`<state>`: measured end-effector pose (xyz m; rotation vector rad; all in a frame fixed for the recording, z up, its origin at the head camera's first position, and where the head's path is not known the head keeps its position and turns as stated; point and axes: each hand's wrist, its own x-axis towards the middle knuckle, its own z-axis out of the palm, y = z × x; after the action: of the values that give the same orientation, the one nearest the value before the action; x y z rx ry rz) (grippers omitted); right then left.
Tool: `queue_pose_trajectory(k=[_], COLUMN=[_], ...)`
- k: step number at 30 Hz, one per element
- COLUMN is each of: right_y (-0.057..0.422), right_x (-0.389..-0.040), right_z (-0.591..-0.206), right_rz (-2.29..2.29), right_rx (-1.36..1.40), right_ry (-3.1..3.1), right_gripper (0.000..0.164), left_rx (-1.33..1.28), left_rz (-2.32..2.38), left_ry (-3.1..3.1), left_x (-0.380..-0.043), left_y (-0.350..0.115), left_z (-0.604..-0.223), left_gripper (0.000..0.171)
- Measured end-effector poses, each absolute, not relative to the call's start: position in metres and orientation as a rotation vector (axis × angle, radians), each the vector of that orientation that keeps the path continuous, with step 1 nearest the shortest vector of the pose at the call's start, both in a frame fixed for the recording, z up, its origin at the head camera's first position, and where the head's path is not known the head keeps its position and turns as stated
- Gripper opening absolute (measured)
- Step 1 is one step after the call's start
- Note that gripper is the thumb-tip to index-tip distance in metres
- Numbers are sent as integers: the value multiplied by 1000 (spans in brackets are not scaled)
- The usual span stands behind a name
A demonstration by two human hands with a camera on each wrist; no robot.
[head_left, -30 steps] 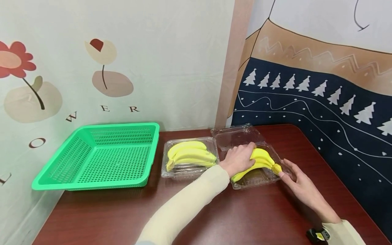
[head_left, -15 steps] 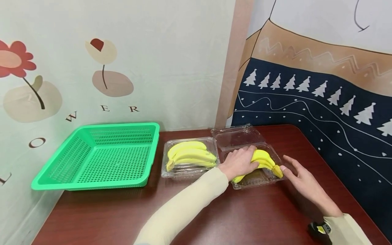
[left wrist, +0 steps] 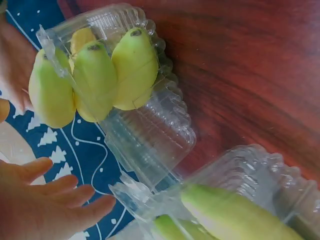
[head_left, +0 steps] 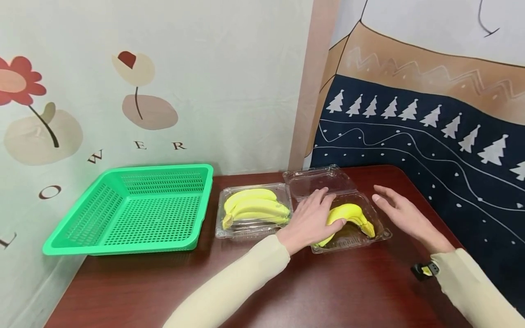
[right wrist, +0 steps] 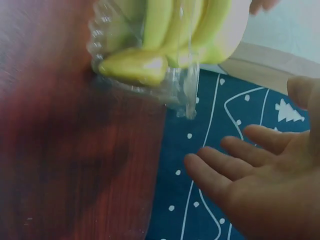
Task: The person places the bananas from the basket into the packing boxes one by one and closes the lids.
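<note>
A bunch of yellow bananas [head_left: 347, 212] lies in the right-hand clear plastic clamshell box [head_left: 379, 236], whose lid [head_left: 317, 182] is folded back. Over the left side of that box is my left hand [head_left: 313, 221], fingers spread; in the left wrist view the hand [left wrist: 55, 205] appears apart from the fruit. My right hand [head_left: 406, 216] hovers beyond the box's right side, palm inward and holding nothing. The right wrist view shows the hand [right wrist: 260, 175] with relaxed fingers, away from the stem end [right wrist: 132, 67]. Another bunch of bananas [head_left: 256, 207] sits in the left clamshell box [head_left: 235, 233].
A green plastic basket [head_left: 197, 228] stands at the left of the dark red table [head_left: 307, 291]. Printed cloth hangs behind the table, with a navy tree-patterned part [head_left: 410, 136] along its right side.
My left hand has let go of the bananas and drawn back slightly. The bunch now lies lower in the box. My right hand has moved up and away from the stem end.
</note>
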<state>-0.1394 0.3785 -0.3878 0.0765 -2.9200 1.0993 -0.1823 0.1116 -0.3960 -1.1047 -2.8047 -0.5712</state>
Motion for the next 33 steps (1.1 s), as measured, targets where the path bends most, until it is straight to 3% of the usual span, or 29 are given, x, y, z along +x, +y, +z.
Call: queue_pose_trajectory(k=[19,33], right_y=[391,391], right_x=[-206,-221], right_z=[-402,-417], right_rz=[1767,1987], right_rx=[96,92], right_ry=[-2912,-2814], right_gripper=[79,78], left_rx=[-1057,-1089], left_rz=[-744,-846], left_ry=[-2786,-2801], left_x=[-152,-144], left_y=[88,87], left_z=[-410,-413], left_gripper=[74,74])
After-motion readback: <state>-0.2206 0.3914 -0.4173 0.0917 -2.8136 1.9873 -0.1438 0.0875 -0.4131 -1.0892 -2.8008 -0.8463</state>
